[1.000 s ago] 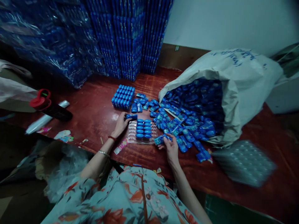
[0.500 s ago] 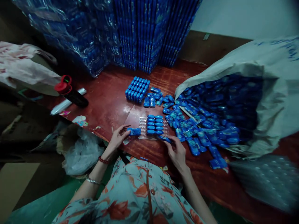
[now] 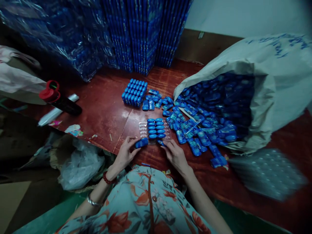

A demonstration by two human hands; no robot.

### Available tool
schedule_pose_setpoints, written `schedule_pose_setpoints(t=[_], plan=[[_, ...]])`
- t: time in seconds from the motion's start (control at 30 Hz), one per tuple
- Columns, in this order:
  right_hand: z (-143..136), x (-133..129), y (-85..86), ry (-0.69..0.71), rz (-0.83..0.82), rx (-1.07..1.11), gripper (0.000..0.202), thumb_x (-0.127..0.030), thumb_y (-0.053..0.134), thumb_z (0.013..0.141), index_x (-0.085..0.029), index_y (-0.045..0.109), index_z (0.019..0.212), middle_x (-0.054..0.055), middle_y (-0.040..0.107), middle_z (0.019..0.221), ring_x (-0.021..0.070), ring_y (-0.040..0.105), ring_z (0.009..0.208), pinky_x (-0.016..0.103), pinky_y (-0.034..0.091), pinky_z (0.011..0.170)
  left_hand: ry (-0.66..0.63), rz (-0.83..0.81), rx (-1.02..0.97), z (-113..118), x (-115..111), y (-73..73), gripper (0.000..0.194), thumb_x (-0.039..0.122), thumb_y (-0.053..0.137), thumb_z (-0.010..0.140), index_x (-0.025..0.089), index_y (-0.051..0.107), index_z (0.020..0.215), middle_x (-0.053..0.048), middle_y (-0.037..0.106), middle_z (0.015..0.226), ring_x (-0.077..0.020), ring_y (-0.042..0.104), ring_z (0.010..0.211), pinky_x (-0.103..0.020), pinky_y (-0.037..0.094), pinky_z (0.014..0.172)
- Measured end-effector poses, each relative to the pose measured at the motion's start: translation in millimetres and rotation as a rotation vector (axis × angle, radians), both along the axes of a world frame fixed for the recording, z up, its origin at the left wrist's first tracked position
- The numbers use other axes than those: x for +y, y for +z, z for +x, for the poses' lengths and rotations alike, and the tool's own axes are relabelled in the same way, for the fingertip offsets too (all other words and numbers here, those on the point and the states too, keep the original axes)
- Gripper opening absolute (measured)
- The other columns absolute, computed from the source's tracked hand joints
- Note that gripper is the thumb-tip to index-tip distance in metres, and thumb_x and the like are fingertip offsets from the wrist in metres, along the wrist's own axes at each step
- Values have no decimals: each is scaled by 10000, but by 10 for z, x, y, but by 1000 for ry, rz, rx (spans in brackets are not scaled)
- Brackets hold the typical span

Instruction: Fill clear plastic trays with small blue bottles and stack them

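- Blue, wrapper-bright packets point(image 3: 156, 128) stand in two columns along the middle of a clear tray point(image 3: 143, 130), which lies on the tabletop point(image 3: 103, 100) just beyond the hands; moulded cells show bare to their left and right.
- Left hand point(image 3: 125, 152): thumb and fingers pinch a blue packet point(image 3: 141, 143) near the tray's left near corner. A loose fingertip hold could let it slip or turn.
- Right hand point(image 3: 176, 156): fingertips close on a second packet point(image 3: 160, 142) at the near end of the right column. Its exact grip is partly hidden; pushing it in crooked might tip its neighbours.
- The tray looks thin and light, so a knock from either wrist could slide it and unseat the columns.
- Right of the tray, a loose pile point(image 3: 190, 128) spills from a white sack point(image 3: 282, 78); if more slid out, packets might crowd the tray's right side.
- Beyond, left of some loose packets, sits a tight block point(image 3: 134, 93) of upright packets; a long reach could clip and topple it.
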State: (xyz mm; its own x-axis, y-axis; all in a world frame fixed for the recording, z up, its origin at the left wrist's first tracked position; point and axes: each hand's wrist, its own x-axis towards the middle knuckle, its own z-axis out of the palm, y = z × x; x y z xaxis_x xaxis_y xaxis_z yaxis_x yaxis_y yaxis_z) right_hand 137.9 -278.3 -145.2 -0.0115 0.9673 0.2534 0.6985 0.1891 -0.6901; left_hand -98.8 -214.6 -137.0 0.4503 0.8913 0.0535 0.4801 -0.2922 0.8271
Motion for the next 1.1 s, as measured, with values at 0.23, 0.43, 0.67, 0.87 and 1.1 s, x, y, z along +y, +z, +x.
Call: schedule_pose_setpoints(t=[0.23, 0.43, 0.67, 0.87, 1.1], plan=[[-130, 56, 75, -5, -2, -27, 172, -247, 445, 912, -214, 567, 1030, 82, 597, 964, 201, 610, 876, 328, 513, 789, -169, 256, 305, 73, -100, -14, 317, 312, 458, 918, 228, 477, 1223, -84, 524, 1097, -183, 590, 932, -307, 523, 795], [-65, 73, 122, 113, -36, -243, 259, -200, 400, 921, -229, 569, 1114, 87, 602, 982, 197, 620, 862, 306, 520, 729, -404, 373, 599, 199, 168, 59, 316, 47, 348, 888, 162, 465, 1158, -98, 567, 1018, -178, 588, 878, -294, 508, 758], [-185, 213, 243, 245, -72, -540, 306, -93, 416, 877, -185, 585, 1115, 94, 611, 934, 179, 616, 757, 268, 510, 635, -587, 592, 952, 531, 125, 236, 282, -24, 341, 808, 108, 562, 922, -121, 590, 849, -218, 584, 774, -325, 481, 673], [-206, 178, -46, 87, 99, -477, 375, -131, 389, 901, -202, 533, 1240, 111, 613, 1004, 200, 627, 871, 295, 538, 721, -540, 619, 865, 599, 207, 209, 274, -7, 321, 834, 122, 538, 941, -112, 586, 872, -207, 586, 771, -297, 462, 642], [73, 114, -72, -255, 241, -165, 326, -246, 427, 915, -256, 531, 1225, 101, 588, 1104, 202, 596, 1002, 347, 512, 840, -237, 344, 373, 391, 607, 217, 148, 298, 432, 915, 184, 504, 977, -43, 600, 821, -170, 581, 726, -266, 458, 654]])
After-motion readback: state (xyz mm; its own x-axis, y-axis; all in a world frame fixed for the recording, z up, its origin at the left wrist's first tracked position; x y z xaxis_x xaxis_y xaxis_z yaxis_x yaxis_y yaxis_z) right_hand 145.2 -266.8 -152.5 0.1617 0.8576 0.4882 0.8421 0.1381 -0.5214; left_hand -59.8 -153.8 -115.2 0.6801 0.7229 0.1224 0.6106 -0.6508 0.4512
